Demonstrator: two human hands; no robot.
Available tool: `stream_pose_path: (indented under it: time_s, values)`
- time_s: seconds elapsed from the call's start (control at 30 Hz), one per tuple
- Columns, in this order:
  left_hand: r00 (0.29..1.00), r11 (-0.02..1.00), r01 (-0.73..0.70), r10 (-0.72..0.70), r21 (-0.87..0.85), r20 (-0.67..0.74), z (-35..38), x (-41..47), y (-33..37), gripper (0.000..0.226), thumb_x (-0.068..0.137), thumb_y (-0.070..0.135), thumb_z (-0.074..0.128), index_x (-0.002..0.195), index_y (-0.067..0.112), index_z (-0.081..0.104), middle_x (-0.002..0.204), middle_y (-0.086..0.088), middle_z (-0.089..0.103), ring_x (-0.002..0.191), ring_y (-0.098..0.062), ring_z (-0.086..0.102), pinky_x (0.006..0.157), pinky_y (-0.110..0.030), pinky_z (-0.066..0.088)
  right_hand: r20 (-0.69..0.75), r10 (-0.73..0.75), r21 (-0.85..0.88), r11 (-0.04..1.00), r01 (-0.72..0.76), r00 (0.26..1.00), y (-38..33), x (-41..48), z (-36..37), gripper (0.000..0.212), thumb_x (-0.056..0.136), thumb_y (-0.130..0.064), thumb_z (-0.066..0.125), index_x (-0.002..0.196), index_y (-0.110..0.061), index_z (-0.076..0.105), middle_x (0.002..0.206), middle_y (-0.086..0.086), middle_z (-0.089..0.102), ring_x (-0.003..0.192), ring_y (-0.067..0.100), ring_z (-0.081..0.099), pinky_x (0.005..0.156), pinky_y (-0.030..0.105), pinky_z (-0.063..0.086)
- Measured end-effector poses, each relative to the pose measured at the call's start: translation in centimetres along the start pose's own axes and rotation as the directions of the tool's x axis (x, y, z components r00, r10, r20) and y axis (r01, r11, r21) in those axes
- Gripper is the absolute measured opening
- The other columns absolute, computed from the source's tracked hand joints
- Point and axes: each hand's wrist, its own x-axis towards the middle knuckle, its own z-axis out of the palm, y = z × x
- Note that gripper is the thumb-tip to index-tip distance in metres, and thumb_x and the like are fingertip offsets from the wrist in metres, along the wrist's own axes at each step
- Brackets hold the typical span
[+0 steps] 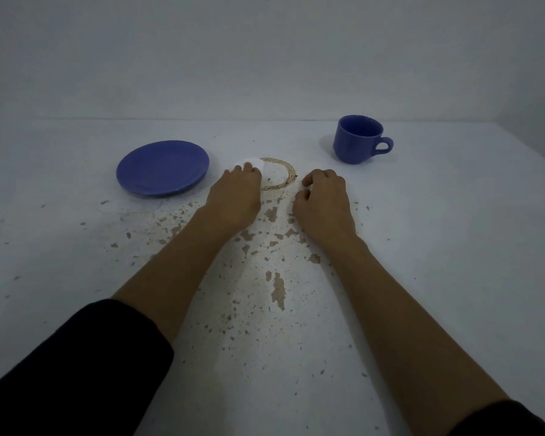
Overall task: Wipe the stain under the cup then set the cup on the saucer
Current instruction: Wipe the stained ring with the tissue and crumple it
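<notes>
While my left hand (237, 196) presses a white crumpled tissue (251, 162) under its fingers, the brown ring stain (286, 175) curves just to its right on the white tabletop (453, 247). My right hand (323, 199) rests loosely curled, empty, nearer the blue ceramic cup (357, 140); the blue round saucer (162, 167) lies left.

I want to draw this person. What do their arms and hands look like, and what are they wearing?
Both forearms are bare. The left hand and right hand wear no gloves, and no rings or watch show. Dark, black-looking sleeves are pushed up: the left sleeve ends below the elbow, and the right sleeve shows only at the corner.
</notes>
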Motion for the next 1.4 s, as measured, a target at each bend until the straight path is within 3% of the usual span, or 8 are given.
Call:
stream_pose_path:
  time_s: [0.13,0.27,0.43,0.6,0.77,0.97,1.23,1.4]
  values:
    - [0.996,0.997,-0.082,0.082,-0.003,0.023,0.5,-0.9,-0.1,0.054,0.09,-0.001,0.044,0.143,0.007,0.035,0.146,-0.014,0.04,0.124,-0.033,0.047,0.102,-0.042,0.043,-0.011,-0.017,-0.002,1.0,0.017,1.0,-0.1,0.0,0.1,0.023,0.094,-0.021,0.05,0.115,-0.013,0.056,0.121,0.004,0.055,0.11,0.015,0.049,0.094,0.024,0.04]
    - [0.999,0.999,-0.033,0.034,-0.023,0.019,0.2,-1.6,-0.6,0.058,0.092,0.0,0.043,0.147,0.009,0.029,0.152,-0.011,0.035,0.131,-0.031,0.042,0.106,-0.042,0.04,0.001,-0.013,0.0,1.0,0.013,1.0,-0.1,-0.1,-0.1,0.023,0.095,-0.021,0.05,0.116,-0.012,0.056,0.123,0.004,0.055,0.111,0.016,0.049,0.097,0.026,0.041]
    - [0.999,0.999,0.039,-0.039,0.008,-0.012,-0.2,0.7,-0.4,0.044,0.091,-0.001,0.04,0.135,-0.001,0.041,0.134,-0.019,0.05,0.118,-0.033,0.051,0.099,-0.039,0.042,0.023,0.009,-0.011,1.0,-0.008,1.0,-0.3,-0.1,-0.1,0.026,0.096,-0.023,0.05,0.119,-0.013,0.055,0.127,0.005,0.054,0.115,0.017,0.049,0.104,0.031,0.043]
    - [1.0,1.0,-0.012,0.011,-0.02,-0.021,0.1,2.2,0.2,0.039,0.088,-0.001,0.041,0.127,0.0,0.049,0.123,-0.018,0.055,0.109,-0.033,0.055,0.093,-0.038,0.046,0.009,0.001,-0.032,0.999,-0.001,1.0,-0.3,0.0,0.2,0.027,0.096,-0.024,0.048,0.119,-0.013,0.054,0.126,0.005,0.054,0.115,0.017,0.049,0.103,0.031,0.044]
    - [0.999,0.999,-0.052,0.052,-0.003,0.016,0.5,0.9,-0.5,0.045,0.092,-0.001,0.041,0.137,0.004,0.043,0.139,-0.017,0.049,0.122,-0.032,0.051,0.101,-0.04,0.043,0.011,-0.006,-0.027,1.0,0.007,1.0,-0.2,-0.1,0.2,0.027,0.095,-0.023,0.048,0.119,-0.013,0.055,0.125,0.005,0.054,0.114,0.016,0.048,0.1,0.029,0.044]
    - [1.0,1.0,0.009,-0.008,-0.022,0.028,0.0,2.3,-1.7,0.051,0.092,-0.004,0.038,0.142,0.004,0.036,0.145,-0.017,0.043,0.127,-0.033,0.047,0.104,-0.04,0.039,0.023,-0.003,-0.028,1.0,0.004,1.0,-0.3,-0.1,0.1,0.025,0.095,-0.022,0.048,0.118,-0.013,0.054,0.124,0.004,0.053,0.113,0.016,0.048,0.1,0.029,0.044]
    - [0.987,0.986,-0.148,0.153,-0.078,0.054,0.8,1.6,-1.3,0.053,0.099,0.006,0.035,0.15,0.019,0.024,0.159,-0.006,0.024,0.142,-0.027,0.031,0.115,-0.037,0.023,0.061,0.04,-0.038,0.999,-0.038,0.997,-0.5,0.0,0.3,0.033,0.096,-0.028,0.05,0.125,-0.014,0.052,0.13,0.005,0.054,0.118,0.018,0.05,0.106,0.034,0.043]
    - [0.998,0.996,-0.053,0.055,-0.075,0.034,0.3,2.2,-3.1,0.056,0.094,-0.004,0.037,0.148,0.008,0.029,0.152,-0.016,0.035,0.134,-0.034,0.04,0.111,-0.043,0.033,0.099,0.058,-0.062,0.997,-0.052,0.993,-0.6,0.0,0.1,0.042,0.097,-0.029,0.049,0.136,-0.012,0.046,0.14,0.005,0.049,0.129,0.02,0.047,0.113,0.035,0.035]
